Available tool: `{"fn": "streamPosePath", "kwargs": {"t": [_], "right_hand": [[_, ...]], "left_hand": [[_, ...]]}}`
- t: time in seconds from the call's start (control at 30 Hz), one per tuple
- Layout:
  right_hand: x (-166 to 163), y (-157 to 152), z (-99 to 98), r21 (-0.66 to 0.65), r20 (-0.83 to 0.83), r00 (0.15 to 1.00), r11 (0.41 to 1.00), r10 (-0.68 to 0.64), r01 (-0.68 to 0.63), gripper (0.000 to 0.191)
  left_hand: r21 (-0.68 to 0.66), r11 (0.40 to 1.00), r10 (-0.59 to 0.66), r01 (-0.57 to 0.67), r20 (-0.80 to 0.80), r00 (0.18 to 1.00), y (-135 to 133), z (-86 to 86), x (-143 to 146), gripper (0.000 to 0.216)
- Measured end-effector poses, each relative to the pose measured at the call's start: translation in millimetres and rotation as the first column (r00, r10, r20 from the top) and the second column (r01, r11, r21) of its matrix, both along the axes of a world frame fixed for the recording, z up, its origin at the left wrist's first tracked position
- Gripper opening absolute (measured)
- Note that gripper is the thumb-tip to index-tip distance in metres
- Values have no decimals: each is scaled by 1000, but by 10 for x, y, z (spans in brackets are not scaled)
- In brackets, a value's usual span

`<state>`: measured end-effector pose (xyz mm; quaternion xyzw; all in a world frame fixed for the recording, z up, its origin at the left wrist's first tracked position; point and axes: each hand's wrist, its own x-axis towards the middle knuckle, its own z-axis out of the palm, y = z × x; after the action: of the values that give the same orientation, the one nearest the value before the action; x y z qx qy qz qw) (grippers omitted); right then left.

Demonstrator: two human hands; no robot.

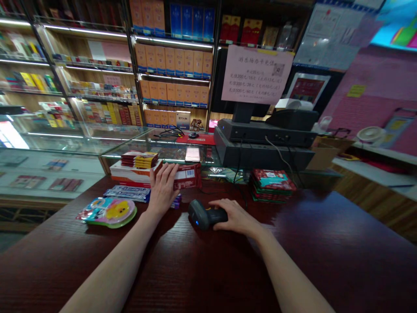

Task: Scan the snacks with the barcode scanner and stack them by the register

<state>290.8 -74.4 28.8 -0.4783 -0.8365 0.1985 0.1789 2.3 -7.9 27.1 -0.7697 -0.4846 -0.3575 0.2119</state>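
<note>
My left hand (163,188) lies with fingers stretched out on a dark red packet (188,175) near the far edge of the dark wooden counter (325,243). My right hand (235,215) is wrapped around the handle of a black barcode scanner (202,214) that rests on the counter with a blue light showing. A blue wrapped bar (127,193) and a round colourful toy pack (109,211) lie left of my left hand. A white and red carton (132,172) carries a small stack of red and yellow packs (140,159).
A stack of red and teal packets (272,184) sits right of centre. Behind it stands a black cash register (263,141) with a pink paper notice (256,74). Glass display cases (65,148) and lit shelves of boxes (174,61) fill the back.
</note>
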Motion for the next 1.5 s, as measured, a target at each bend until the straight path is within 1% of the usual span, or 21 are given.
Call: {"fn": "streamPosePath", "kwargs": {"t": [0.07, 0.17, 0.27, 0.33, 0.43, 0.57, 0.67, 0.87, 1.07, 1.23, 1.33, 1.5], "right_hand": [[28, 6, 3, -19, -63, 998, 1000, -12, 11, 70], [39, 31, 1, -24, -269, 962, 999, -49, 44, 56], [-14, 86, -6, -27, -493, 860, 990, -135, 139, 43], [-71, 136, -11, -47, -593, 779, 975, -203, 218, 42], [-152, 212, -12, -62, -672, 690, 949, -269, 309, 45], [-215, 280, -6, -99, -730, 614, 935, -301, 341, 49], [-230, 307, -12, -128, -749, 583, 932, -315, 339, 51], [-227, 340, -57, -142, -760, 563, 928, -325, 344, 39], [-245, 316, -26, -209, -783, 505, 918, -363, 337, 29], [-285, 251, 55, -260, -807, 462, 924, -367, 279, 27], [-310, 223, 93, -286, -819, 440, 926, -369, 245, 28], [-325, 207, 126, -255, -828, 447, 937, -339, 239, 32]], "left_hand": [[6, 1000, -9, 9, 0, 1000, -10, 7, 22, 89], [11, 999, -30, 30, 2, 1000, -31, 26, 65, 89], [11, 998, -63, 63, -4, 998, -55, 47, 111, 91], [16, 996, -90, 90, -13, 996, -69, 55, 140, 91], [26, 992, -124, 125, -29, 992, -83, 57, 183, 90], [34, 985, -165, 167, -54, 985, -98, 60, 239, 85], [47, 978, -198, 201, -68, 978, -106, 64, 268, 80], [49, 971, -229, 233, -84, 970, -107, 60, 294, 79], [37, 963, -263, 266, -75, 962, -116, 54, 326, 80], [38, 971, -235, 237, -34, 971, -118, 54, 331, 80], [20, 979, -204, 204, -19, 979, -121, 67, 332, 86], [-13, 992, -130, 129, -48, 990, -127, 80, 340, 88]]}}
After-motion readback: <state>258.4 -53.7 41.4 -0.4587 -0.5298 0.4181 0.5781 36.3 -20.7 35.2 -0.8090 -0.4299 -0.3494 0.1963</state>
